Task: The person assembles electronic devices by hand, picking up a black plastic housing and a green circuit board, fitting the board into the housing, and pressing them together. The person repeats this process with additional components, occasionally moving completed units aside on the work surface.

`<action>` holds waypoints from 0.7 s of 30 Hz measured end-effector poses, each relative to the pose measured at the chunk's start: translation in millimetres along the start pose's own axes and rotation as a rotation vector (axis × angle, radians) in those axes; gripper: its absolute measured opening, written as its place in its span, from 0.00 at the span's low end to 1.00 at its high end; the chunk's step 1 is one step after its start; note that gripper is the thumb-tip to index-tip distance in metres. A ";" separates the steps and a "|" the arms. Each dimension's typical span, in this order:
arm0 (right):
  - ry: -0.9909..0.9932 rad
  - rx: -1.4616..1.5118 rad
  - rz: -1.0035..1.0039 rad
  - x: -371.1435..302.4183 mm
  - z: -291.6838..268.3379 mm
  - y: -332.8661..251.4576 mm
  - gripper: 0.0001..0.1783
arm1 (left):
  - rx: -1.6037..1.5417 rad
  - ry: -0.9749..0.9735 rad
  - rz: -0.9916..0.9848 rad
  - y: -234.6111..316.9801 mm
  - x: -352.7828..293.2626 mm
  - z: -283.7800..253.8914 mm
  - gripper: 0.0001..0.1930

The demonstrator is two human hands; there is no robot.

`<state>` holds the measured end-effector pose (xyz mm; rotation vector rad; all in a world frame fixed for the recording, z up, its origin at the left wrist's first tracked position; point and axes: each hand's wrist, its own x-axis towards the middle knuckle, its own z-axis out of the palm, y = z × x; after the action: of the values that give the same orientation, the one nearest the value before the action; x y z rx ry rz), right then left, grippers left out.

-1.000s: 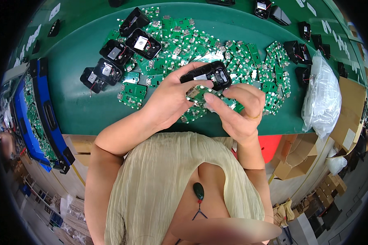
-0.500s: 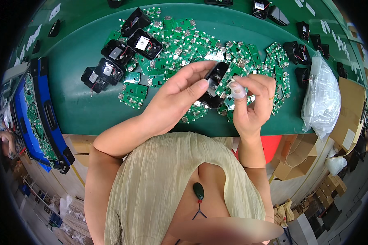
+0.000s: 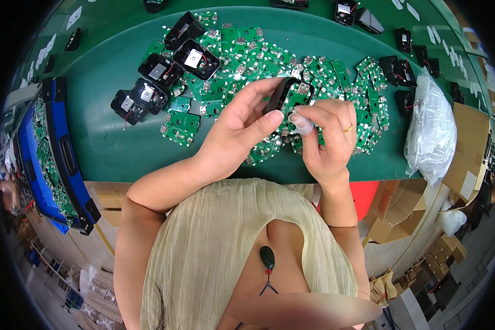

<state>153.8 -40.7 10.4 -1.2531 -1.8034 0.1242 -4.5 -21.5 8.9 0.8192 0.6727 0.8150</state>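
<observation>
My left hand grips a black plastic housing, its thumb along the near edge and its fingers behind. A green circuit board with metal connectors lies against the open side of this housing, seemingly partly inside it. My right hand pinches the near end of the board between thumb and forefinger. One of its fingertips wears a translucent white cover. Right behind both hands spreads a heap of loose green circuit boards.
Several black housings with red wires stand left of the heap. More housings line the right side beside a clear plastic bag. A blue bin of boards is at far left. Cardboard boxes sit below the table's right edge.
The circuit board has moved left and now lies closer against the housing, which has turned more upright. My right hand has shifted left with the board.
</observation>
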 end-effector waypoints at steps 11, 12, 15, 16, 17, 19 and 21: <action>0.016 0.251 0.196 -12.0 8.9 -4.0 0.24 | -0.001 0.033 0.099 3.9 0.4 -0.6 0.19; -0.078 0.498 0.330 -13.3 7.9 -4.6 0.30 | -0.014 0.077 0.049 7.5 1.9 0.6 0.18; -0.198 0.623 0.369 -14.4 10.8 -8.8 0.28 | 0.187 0.057 0.216 6.0 6.0 0.8 0.18; -0.202 0.669 0.378 -11.7 11.0 -9.8 0.27 | 0.241 0.056 0.267 7.0 5.5 3.1 0.18; -0.197 0.664 0.378 -11.3 12.3 -7.7 0.27 | 0.240 0.049 0.268 7.6 5.9 4.0 0.18; -0.173 0.733 0.365 -10.5 16.0 -3.2 0.27 | 0.428 0.058 0.398 9.2 6.6 3.2 0.17; -0.183 0.697 0.363 -4.9 13.5 -1.9 0.27 | 0.532 -0.009 0.417 19.7 10.2 -0.9 0.17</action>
<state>143.2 -40.3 0.6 -1.0514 -1.4553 1.0075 -6.9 -4.3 22.7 1.4784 0.7326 1.0208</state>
